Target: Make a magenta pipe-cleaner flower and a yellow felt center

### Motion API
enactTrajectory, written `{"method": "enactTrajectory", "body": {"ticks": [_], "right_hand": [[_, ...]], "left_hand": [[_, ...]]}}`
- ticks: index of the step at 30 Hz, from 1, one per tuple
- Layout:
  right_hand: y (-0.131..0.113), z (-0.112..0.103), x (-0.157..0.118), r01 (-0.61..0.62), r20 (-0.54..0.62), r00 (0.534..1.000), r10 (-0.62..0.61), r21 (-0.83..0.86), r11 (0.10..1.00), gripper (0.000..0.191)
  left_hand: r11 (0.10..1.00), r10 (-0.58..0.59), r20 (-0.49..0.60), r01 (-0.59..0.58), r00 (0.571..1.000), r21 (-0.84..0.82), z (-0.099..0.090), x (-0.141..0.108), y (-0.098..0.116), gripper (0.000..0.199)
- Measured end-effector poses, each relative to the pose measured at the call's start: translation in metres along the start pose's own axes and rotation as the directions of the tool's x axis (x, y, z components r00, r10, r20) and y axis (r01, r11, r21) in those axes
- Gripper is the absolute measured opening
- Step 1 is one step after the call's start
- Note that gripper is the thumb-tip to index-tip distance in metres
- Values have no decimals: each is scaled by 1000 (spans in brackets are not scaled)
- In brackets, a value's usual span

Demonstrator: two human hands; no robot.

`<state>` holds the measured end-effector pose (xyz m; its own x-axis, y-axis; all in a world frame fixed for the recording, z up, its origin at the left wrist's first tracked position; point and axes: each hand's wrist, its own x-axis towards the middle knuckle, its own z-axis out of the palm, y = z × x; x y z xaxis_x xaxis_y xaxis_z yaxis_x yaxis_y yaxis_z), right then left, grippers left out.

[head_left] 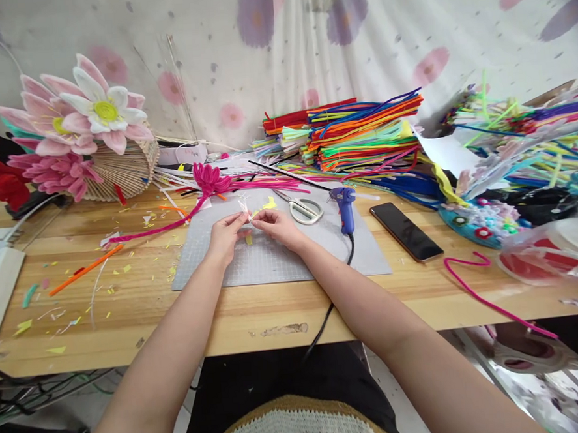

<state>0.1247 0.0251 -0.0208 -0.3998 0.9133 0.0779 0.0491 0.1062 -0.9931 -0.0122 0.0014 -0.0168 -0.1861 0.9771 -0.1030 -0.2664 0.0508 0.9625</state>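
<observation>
My left hand [229,233] and my right hand [276,228] meet over the grey cutting mat [292,262], fingertips close together. Both are closed in a pinch on a small white piece with thin strands [244,206]; its exact kind is too small to tell. Yellow scraps [269,203] lie on the mat just beyond my fingers. To the right of my right hand rest scissors [306,211] with pale handles and a blue hot glue gun [345,210]. A magenta pipe-cleaner flower [211,179] with a long stem lies behind my left hand.
A dark phone [405,231] lies right of the mat. Bundles of coloured pipe cleaners [357,134] are piled at the back. Pink and white fuzzy flowers [91,111] stand at back left. An orange stick [85,271] and scraps litter the left. The glue gun's cord [331,305] crosses the front edge.
</observation>
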Motion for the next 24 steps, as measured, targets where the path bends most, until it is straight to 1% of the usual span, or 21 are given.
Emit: {"method": "enactTrajectory", "body": {"ticks": [8,16,24], "right_hand": [[4,-2,2,14,-26,1000,-13,22,1000,32],[3,-2,2,47,-10,999,-46,3,999,31],[3,-1,2,25,8,1000,-25,11,1000,33]], "left_hand": [[1000,-13,16,13,1000,11,0,-1,2,31],[999,-35,25,35,999,12,2,-2,3,31],[999,-38,27,38,999,2,1,-2,1,30]]}}
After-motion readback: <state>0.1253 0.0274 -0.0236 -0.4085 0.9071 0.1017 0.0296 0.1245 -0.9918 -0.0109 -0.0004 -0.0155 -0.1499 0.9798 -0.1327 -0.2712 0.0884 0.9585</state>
